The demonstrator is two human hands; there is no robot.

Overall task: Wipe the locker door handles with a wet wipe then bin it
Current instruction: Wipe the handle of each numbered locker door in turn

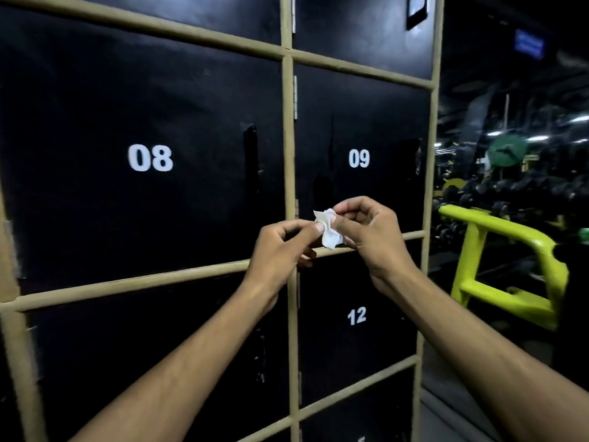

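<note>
So the left hand and right hand sit bunched at centre frame pinching the wet wipe, covering the bottom edge of door 09; the 08 handle, left of centre, has open air in front; yellow frame crowds the right side.

We see a plain white wipe against black locker doors. We read the numerals 08, 09 and 12 in white on them. The frame between the doors is a pale beige, and the handle on door 08 is black like its door. To the right we find a bright yellow-green rail, a green weight plate and a blue sign. The dumbbells behind the rail look dark, near black.
</note>
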